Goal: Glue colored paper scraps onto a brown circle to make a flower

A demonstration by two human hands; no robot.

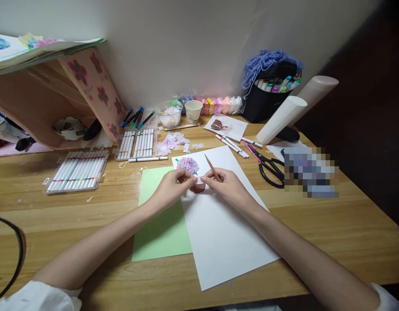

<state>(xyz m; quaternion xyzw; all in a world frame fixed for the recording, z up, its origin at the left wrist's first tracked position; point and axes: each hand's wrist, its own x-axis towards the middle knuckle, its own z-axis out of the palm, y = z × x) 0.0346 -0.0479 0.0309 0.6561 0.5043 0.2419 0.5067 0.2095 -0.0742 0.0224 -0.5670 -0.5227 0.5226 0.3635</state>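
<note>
I'm mid-collage: my left hand (173,186) pinches a paper scrap (198,186), my right hand (226,183) grips a wooden stick (211,167), beside the paper flower (188,165) near the white sheet's (225,233) far edge; next needs careful placing.

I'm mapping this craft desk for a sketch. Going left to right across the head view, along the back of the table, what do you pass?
Tray of white markers → second marker tray → clear plastic bowl → paper cup → black marker bag → white paper roll.
</note>
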